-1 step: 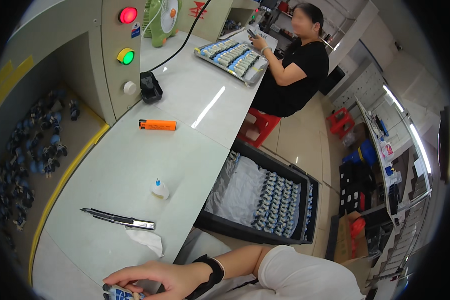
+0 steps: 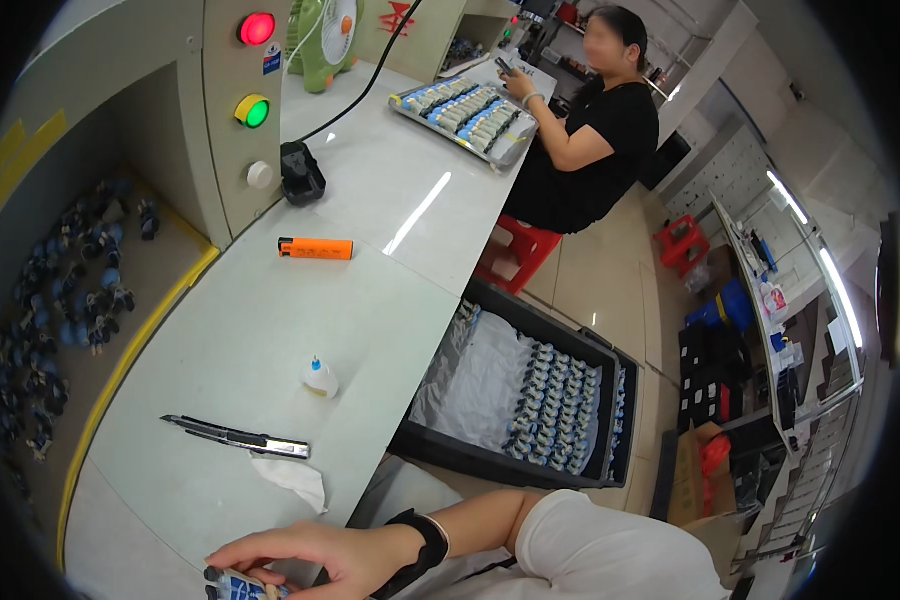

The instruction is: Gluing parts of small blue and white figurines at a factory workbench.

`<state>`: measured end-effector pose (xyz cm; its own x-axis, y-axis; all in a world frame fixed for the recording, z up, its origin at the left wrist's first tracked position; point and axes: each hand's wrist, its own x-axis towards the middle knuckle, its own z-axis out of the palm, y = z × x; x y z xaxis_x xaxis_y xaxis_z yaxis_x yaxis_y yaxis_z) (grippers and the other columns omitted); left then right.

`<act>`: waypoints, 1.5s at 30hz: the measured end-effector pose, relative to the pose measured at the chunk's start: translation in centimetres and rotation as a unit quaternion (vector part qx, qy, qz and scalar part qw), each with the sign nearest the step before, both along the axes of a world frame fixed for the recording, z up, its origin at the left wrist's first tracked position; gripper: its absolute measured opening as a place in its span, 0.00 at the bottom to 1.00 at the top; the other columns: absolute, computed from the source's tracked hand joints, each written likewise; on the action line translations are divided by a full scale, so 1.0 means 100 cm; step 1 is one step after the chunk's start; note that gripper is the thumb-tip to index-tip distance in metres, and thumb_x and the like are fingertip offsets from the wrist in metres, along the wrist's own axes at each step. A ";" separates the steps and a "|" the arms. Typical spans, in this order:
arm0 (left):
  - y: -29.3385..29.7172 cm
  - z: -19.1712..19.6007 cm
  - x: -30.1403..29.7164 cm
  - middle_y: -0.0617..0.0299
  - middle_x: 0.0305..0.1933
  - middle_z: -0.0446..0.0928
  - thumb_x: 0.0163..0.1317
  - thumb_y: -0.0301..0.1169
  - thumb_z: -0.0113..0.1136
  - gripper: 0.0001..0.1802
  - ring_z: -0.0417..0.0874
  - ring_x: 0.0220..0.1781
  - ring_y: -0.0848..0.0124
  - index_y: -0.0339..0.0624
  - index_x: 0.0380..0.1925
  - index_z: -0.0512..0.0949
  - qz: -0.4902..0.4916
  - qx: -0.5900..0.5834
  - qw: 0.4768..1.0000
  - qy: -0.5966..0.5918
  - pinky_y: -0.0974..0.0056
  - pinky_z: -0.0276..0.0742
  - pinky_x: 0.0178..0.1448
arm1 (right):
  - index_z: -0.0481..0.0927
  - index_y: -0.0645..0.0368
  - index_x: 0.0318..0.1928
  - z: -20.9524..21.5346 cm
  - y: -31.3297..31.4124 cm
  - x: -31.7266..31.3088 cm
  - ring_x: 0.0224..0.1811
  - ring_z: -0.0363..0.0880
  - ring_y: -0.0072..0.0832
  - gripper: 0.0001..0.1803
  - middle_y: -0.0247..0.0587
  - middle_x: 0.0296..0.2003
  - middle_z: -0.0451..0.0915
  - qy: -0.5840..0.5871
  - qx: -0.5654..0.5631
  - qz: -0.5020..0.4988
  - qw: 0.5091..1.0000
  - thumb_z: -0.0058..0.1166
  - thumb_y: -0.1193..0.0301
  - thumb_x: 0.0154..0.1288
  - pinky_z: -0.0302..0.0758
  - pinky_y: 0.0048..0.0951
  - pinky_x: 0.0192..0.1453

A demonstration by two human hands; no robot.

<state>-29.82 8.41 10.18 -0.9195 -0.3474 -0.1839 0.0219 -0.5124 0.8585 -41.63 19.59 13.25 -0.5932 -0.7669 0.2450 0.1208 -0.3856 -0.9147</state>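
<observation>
My right hand (image 2: 320,558) enters at the lower edge, with a black band at the wrist. Its fingers curl round a small blue, white and black moulded piece (image 2: 240,588), partly cut off by the frame's edge. My left hand is out of sight. Just above the right hand, a crumpled white tissue (image 2: 295,482) lies on the pale table. Next to it rests a black and silver utility knife (image 2: 238,437). Farther off are a small white bottle with a blue tip (image 2: 319,379) and an orange box-shaped stick (image 2: 315,249).
On the left, a machine cabinet (image 2: 235,170) with lit red and green buttons holds many small pieces. A black bin (image 2: 480,437) with rows of pieces stands right of the table. Beyond sits a co-worker (image 2: 595,130) near a loaded metal tray (image 2: 505,150); a green fan (image 2: 315,75) stands behind.
</observation>
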 end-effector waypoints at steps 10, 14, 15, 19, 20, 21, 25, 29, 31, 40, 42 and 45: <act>0.006 0.020 -0.029 0.50 0.36 0.67 0.51 0.37 0.53 0.24 0.70 0.22 0.74 0.25 0.38 0.65 -0.034 -0.009 0.999 0.013 0.67 0.77 0.19 | 0.65 0.63 0.37 -0.015 0.069 -0.058 0.31 0.64 0.30 0.20 0.43 0.33 0.67 0.270 -0.075 -0.650 0.706 0.47 0.58 0.54 0.64 0.28 0.36; 0.005 0.012 -0.027 0.39 0.46 0.65 0.55 0.24 0.47 0.17 0.74 0.34 0.70 0.29 0.45 0.64 -0.045 0.038 0.991 0.118 0.67 0.76 0.33 | 0.65 0.66 0.44 -0.011 0.075 -0.086 0.39 0.67 0.26 0.24 0.42 0.37 0.70 0.257 0.097 -0.558 0.783 0.51 0.61 0.52 0.62 0.25 0.42; 0.005 0.010 -0.027 0.40 0.47 0.64 0.55 0.23 0.46 0.18 0.73 0.36 0.70 0.30 0.47 0.63 -0.049 0.046 0.987 0.147 0.67 0.75 0.35 | 0.65 0.67 0.45 -0.009 0.072 -0.086 0.40 0.68 0.26 0.25 0.42 0.37 0.71 0.294 0.199 -0.478 0.803 0.52 0.63 0.51 0.63 0.24 0.43; 0.002 0.011 -0.026 0.44 0.49 0.65 0.55 0.22 0.47 0.17 0.73 0.37 0.74 0.30 0.46 0.64 -0.074 0.015 0.988 0.133 0.71 0.74 0.38 | 0.67 0.69 0.45 -0.011 0.064 -0.084 0.39 0.70 0.26 0.23 0.44 0.37 0.74 0.233 0.372 -0.387 0.811 0.54 0.67 0.50 0.64 0.23 0.44; 0.002 0.012 -0.025 0.44 0.49 0.65 0.55 0.22 0.47 0.17 0.73 0.37 0.74 0.30 0.46 0.64 -0.073 0.013 0.989 0.130 0.71 0.74 0.38 | 0.68 0.69 0.43 -0.010 0.061 -0.080 0.38 0.71 0.26 0.21 0.45 0.36 0.75 0.227 0.292 -0.422 0.828 0.52 0.67 0.52 0.65 0.24 0.45; 0.001 0.013 -0.025 0.44 0.49 0.65 0.54 0.22 0.46 0.17 0.73 0.36 0.74 0.29 0.45 0.65 -0.078 0.009 0.989 0.122 0.71 0.74 0.38 | 0.68 0.69 0.41 -0.010 0.059 -0.076 0.38 0.72 0.27 0.19 0.46 0.36 0.75 0.219 0.211 -0.455 0.837 0.50 0.66 0.53 0.66 0.24 0.45; 0.005 0.016 -0.026 0.44 0.50 0.65 0.54 0.22 0.46 0.15 0.74 0.34 0.75 0.27 0.43 0.66 -0.061 0.015 0.992 0.106 0.72 0.74 0.38 | 0.70 0.65 0.38 -0.007 0.050 -0.038 0.25 0.68 0.22 0.22 0.38 0.24 0.73 -0.008 -0.114 -0.268 0.957 0.46 0.56 0.57 0.63 0.20 0.26; 0.003 0.016 -0.023 0.44 0.49 0.66 0.53 0.22 0.47 0.14 0.75 0.33 0.74 0.27 0.40 0.67 -0.063 -0.007 0.994 0.092 0.71 0.74 0.37 | 0.70 0.57 0.44 -0.003 0.044 -0.015 0.20 0.54 0.19 0.18 0.28 0.18 0.61 -0.071 -0.138 -0.128 0.979 0.48 0.59 0.57 0.53 0.19 0.23; 0.002 0.018 -0.023 0.44 0.47 0.68 0.52 0.22 0.48 0.12 0.76 0.31 0.74 0.27 0.38 0.69 -0.060 -0.062 0.993 0.079 0.72 0.74 0.36 | 0.70 0.51 0.47 -0.009 0.041 -0.013 0.23 0.52 0.19 0.19 0.27 0.20 0.58 -0.052 -0.177 -0.100 0.978 0.51 0.60 0.55 0.50 0.19 0.23; 0.005 0.020 -0.027 0.44 0.45 0.69 0.50 0.22 0.47 0.12 0.76 0.29 0.74 0.27 0.36 0.69 -0.036 -0.070 0.994 0.070 0.72 0.73 0.34 | 0.71 0.58 0.32 0.001 0.029 -0.002 0.24 0.59 0.21 0.23 0.31 0.22 0.63 0.071 -0.165 -0.231 0.956 0.48 0.48 0.54 0.56 0.17 0.24; 0.004 0.018 -0.027 0.44 0.45 0.69 0.50 0.22 0.47 0.12 0.76 0.29 0.74 0.27 0.36 0.69 -0.040 -0.081 0.993 0.074 0.72 0.73 0.34 | 0.73 0.58 0.30 0.002 0.025 0.001 0.23 0.59 0.21 0.25 0.32 0.19 0.61 0.082 -0.120 -0.259 0.955 0.45 0.46 0.54 0.54 0.21 0.22; 0.004 0.017 -0.026 0.44 0.45 0.69 0.51 0.22 0.47 0.13 0.75 0.28 0.75 0.27 0.37 0.68 -0.037 -0.086 0.993 0.079 0.72 0.73 0.34 | 0.73 0.59 0.29 0.001 0.023 0.002 0.23 0.60 0.21 0.25 0.33 0.19 0.62 0.101 -0.095 -0.240 0.961 0.43 0.47 0.55 0.54 0.20 0.24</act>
